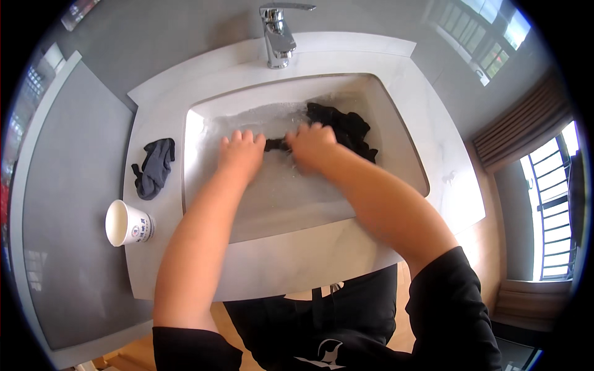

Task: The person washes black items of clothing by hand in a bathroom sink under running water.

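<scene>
Both my hands are in the sink basin (278, 204), which holds cloudy water. A short stretch of wet black cloth (275, 144) spans the space between them. My left hand (242, 155) grips its left end, fingers curled over it. At the other end, my right hand (312, 146) is closed on the cloth and slightly blurred. Behind and to the right of that hand, a bunched black fabric piece (345, 125) lies partly in the water. Whether it joins the cloth between my hands is hidden by my right hand.
A chrome single-lever faucet (278, 39) stands behind the basin. On the white countertop (287, 259), left of the basin, lie a crumpled grey-and-black sock-like cloth (157, 169) and a paper cup (130, 223) bearing writing. A grey panel (79, 195) borders the left side.
</scene>
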Demonstrator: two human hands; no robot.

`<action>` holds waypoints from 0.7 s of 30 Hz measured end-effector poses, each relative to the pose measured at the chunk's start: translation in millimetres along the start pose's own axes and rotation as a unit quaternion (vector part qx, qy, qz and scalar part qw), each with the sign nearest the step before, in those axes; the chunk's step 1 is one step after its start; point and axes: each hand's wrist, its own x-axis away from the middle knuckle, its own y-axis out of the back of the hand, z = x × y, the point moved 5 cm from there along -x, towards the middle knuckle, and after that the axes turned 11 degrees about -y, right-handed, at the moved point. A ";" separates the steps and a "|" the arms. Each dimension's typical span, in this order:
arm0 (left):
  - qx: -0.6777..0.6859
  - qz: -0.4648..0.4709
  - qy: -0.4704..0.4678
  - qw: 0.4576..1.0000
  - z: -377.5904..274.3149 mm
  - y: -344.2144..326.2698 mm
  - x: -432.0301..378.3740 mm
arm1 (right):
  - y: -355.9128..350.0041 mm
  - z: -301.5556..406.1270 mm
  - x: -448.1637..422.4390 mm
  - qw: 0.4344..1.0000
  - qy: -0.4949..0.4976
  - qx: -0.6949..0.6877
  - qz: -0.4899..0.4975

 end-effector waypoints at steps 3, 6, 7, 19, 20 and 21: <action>-0.047 0.048 0.013 0.998 -4.1 -31.3 0.2 | -31.3 14.9 -11.1 0.997 0.066 -0.032 0.012; 0.167 0.026 0.069 0.983 -8.5 -13.4 -1.9 | -22.4 -22.7 -19.7 0.992 -0.042 -0.102 0.057; 0.200 0.011 0.058 0.978 1.7 -23.9 -2.9 | -17.0 -20.2 -22.0 0.992 -0.037 -0.105 0.052; 0.910 -0.176 0.110 0.360 2.5 19.5 1.6 | 45.4 8.1 -3.4 0.718 0.127 -0.684 0.004; 0.911 -0.197 0.059 0.357 5.4 17.6 -5.7 | 52.3 10.4 2.0 0.760 0.156 -0.628 -0.052; 0.916 -0.186 0.099 0.340 6.3 9.5 -8.0 | 58.6 14.0 8.5 0.796 0.184 -0.566 -0.108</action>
